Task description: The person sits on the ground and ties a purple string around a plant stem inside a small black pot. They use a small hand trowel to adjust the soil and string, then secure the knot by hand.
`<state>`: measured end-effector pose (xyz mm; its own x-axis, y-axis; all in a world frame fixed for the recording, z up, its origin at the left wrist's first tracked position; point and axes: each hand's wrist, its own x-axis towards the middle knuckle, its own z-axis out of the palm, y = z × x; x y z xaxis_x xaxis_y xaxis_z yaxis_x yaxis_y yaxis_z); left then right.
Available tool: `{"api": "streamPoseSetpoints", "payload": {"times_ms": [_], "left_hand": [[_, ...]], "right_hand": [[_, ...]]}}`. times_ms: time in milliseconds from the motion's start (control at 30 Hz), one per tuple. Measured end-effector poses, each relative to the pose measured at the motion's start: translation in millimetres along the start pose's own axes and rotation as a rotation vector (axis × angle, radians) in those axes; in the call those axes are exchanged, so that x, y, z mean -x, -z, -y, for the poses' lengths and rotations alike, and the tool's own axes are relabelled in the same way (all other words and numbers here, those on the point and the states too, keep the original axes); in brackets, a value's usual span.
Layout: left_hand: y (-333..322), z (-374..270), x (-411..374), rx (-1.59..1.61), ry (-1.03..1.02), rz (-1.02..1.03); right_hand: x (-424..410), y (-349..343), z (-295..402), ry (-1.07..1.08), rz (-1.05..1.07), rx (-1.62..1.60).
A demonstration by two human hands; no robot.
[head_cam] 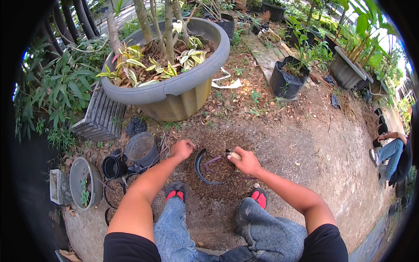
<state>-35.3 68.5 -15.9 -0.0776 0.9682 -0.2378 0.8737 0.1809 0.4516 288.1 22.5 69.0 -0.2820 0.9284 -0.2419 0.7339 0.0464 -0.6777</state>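
Note:
My right hand (244, 160) is closed around a tool's light wooden handle (235, 156); a short dark end sticks out towards the left. Between my hands, a broken black plastic ring (198, 168), apparently a pot rim, lies on the soil with its gap at the top. Inside it rests a purplish-brown curved strip (212, 161), and another thin strip lies below my right hand. My left hand (182, 149) hovers up and left of the ring with its fingers curled; whether it pinches something small cannot be told.
A large cracked planter (176, 95) with small trees stands ahead. On the left are a grey pot (142, 149), a small black pot (113, 167), a round planter (85, 183) and a ribbed concrete block (100, 114). A black grow bag (289, 78) stands ahead right. Another person (394, 150) sits far right.

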Motion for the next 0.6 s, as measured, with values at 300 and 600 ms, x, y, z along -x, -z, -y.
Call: {"api": "streamPoseSetpoints", "payload": {"times_ms": [300,600], "left_hand": [[-4.3,37.7,7.1,-0.887,-0.331,0.251],[17.5,44.6,11.2,-0.852,-0.293,0.193]], "right_hand": [[-1.1,-0.5,1.2,0.021,0.007,-0.002],[-1.0,-2.3,1.3,0.022,0.006,-0.057]]}}
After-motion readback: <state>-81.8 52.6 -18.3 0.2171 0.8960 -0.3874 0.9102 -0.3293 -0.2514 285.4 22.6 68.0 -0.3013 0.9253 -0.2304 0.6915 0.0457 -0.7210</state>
